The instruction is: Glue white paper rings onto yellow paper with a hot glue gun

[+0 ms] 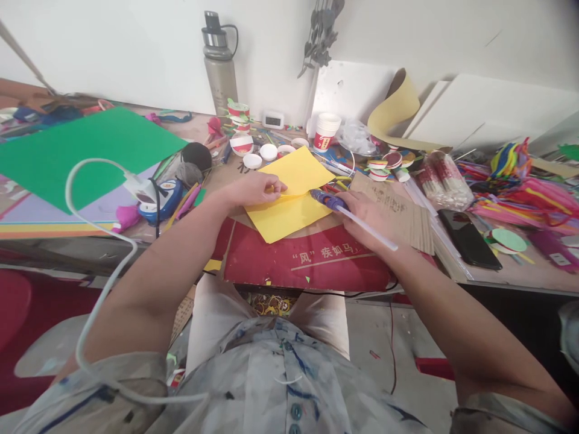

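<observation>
Your patterned shirt [266, 386] sits nearest; past it, your left hand [257, 188] pinches the yellow paper [298, 172] along its raised middle, probably to steady it. Your right hand [368, 220] grips the purple glue gun [332, 201], nozzle angled at that ridge; the paper lies mostly between your hands, over red cardboard [266, 260].

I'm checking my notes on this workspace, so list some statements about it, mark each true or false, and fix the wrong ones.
1. The left hand touches the yellow paper. True.
2. The right hand holds a glue gun. True.
3. The phone lies left of the right hand. False: it lies to the right.
4. The bottle stands upright. True.
5. The green sheet lies under the yellow paper. False: it lies apart, to the left.
</observation>
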The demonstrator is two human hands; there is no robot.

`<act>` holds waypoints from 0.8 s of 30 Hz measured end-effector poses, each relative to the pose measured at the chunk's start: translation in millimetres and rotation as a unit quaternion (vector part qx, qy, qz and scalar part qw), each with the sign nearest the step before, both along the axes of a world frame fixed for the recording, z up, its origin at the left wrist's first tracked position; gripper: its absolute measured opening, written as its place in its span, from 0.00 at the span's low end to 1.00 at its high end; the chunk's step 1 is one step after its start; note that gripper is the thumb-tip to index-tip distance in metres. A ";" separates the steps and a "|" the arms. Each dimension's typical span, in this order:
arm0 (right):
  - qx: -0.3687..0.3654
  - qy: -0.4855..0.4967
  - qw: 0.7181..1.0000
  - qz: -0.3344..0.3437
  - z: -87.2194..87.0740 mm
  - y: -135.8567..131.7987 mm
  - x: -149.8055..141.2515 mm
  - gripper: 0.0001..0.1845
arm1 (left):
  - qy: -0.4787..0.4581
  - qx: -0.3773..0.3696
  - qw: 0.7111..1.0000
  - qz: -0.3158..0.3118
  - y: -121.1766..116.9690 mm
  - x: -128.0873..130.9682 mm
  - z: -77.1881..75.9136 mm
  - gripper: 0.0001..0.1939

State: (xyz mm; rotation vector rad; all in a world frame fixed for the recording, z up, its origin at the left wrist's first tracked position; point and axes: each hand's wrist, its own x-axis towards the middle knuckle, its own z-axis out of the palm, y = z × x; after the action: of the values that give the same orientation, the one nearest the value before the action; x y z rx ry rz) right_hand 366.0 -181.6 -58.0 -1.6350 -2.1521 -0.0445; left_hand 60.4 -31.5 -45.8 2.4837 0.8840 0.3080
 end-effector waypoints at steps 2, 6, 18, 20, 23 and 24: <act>-0.003 0.022 0.999 -0.025 -1.2 2.7 -3.2 0.15 | -0.001 -0.001 1.000 0.001 -0.6 0.6 0.3 0.11; -0.018 0.052 0.994 -0.091 0.3 6.2 -11.5 0.18 | 0.001 -0.004 1.000 0.005 -1.6 2.0 1.0 0.11; -0.006 0.019 0.980 -0.197 5.8 1.8 -16.8 0.19 | 0.010 0.013 1.000 0.004 -1.1 2.0 2.1 0.18; -0.014 0.022 0.978 -0.206 6.8 2.8 -18.4 0.19 | 0.009 0.009 1.000 0.004 -1.2 2.1 2.5 0.17; -0.062 0.042 0.975 -0.211 9.7 6.9 -22.0 0.19 | -0.002 -0.005 1.000 0.003 -0.8 2.3 2.4 0.15; -0.077 0.051 0.974 -0.209 10.2 8.9 -22.6 0.19 | -0.006 -0.011 1.000 0.004 -0.5 2.4 2.2 0.15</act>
State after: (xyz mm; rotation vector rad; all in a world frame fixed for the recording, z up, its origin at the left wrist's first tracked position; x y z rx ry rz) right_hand 343.4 -172.7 -47.8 -2.1055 -1.7399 0.0800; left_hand 62.8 -32.0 -43.6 2.4569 0.8883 0.3137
